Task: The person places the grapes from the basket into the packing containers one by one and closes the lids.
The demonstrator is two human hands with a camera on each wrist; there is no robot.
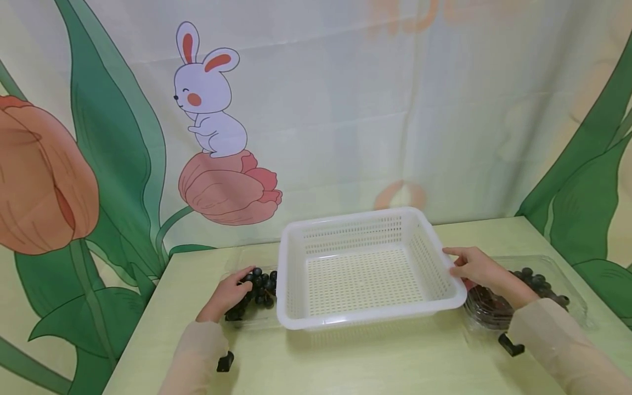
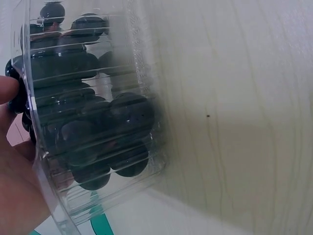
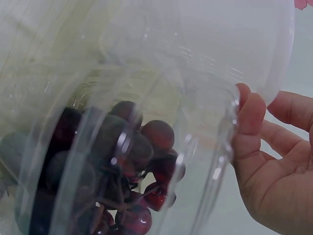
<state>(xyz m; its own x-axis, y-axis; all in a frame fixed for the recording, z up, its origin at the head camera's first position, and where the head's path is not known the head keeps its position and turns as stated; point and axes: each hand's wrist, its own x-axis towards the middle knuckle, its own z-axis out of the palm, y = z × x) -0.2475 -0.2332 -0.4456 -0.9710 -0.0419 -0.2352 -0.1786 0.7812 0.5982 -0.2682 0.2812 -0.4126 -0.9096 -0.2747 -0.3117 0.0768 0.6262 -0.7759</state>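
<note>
A white perforated plastic basket [image 1: 362, 317] stands in the middle of the head view, its inside bare. My right hand [image 1: 476, 269] pinches its right rim between thumb and fingers; the right wrist view shows the fingertips [image 3: 252, 110] at the rim. To the left, my left hand [image 1: 227, 296] grips a bunch of dark grapes [image 1: 266, 285] in a clear plastic box [image 2: 142, 54]. The basket's left side covers part of that box in the head view. In the left wrist view the fingers [image 2: 7, 90] lie against the grapes at the box's open side.
Beneath and beyond my right forearm, another clear plastic box [image 1: 575, 274] holds dark red grapes [image 3: 156, 137]. All stand on a pale wood-patterned table [image 1: 345, 367]. Behind it hangs a curtain [image 1: 336, 109] printed with a rabbit and tulips.
</note>
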